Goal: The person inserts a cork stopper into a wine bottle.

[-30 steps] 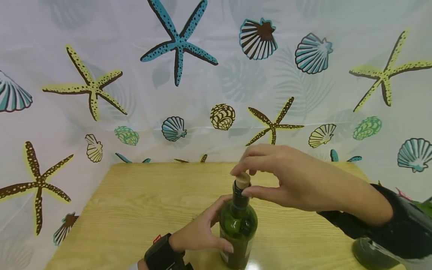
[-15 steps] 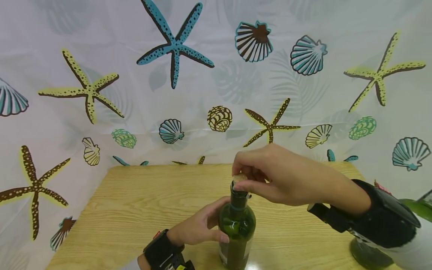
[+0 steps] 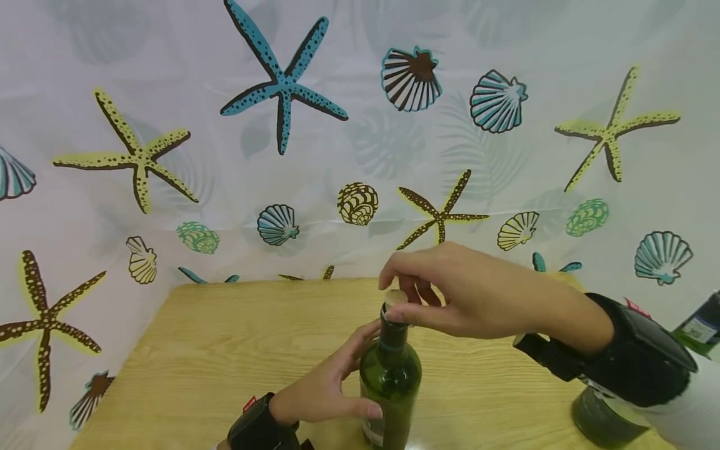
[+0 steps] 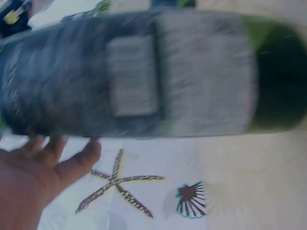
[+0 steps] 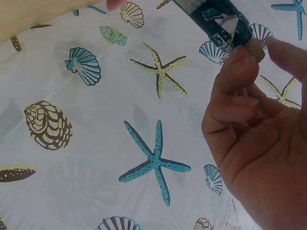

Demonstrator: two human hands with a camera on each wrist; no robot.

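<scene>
A green wine bottle [image 3: 392,381] stands on the wooden table, with a cork [image 3: 396,298] in its mouth. My left hand [image 3: 320,392] holds the body of the bottle, thumb on the near side and fingers round the far side. In the left wrist view the bottle's label [image 4: 208,72] is blurred. My right hand [image 3: 464,290] is at the top, its thumb against the cork near the lip and its index finger arched over the other side. From the right wrist, the cork [image 5: 255,49] shows between thumb and curled fingers, beside torn foil [image 5: 228,26] on the neck.
Partly behind the right forearm are a dark-necked green bottle [image 3: 700,328] with a pale label and a rounded dark green glass piece [image 3: 604,419]. A white cloth [image 3: 337,147] printed with starfish and shells hangs behind the wooden table [image 3: 242,337].
My right thumb has moved up from the neck onto the cork, and the fingers closed in round it; the index finger has since lifted slightly. My left hand keeps its hold.
</scene>
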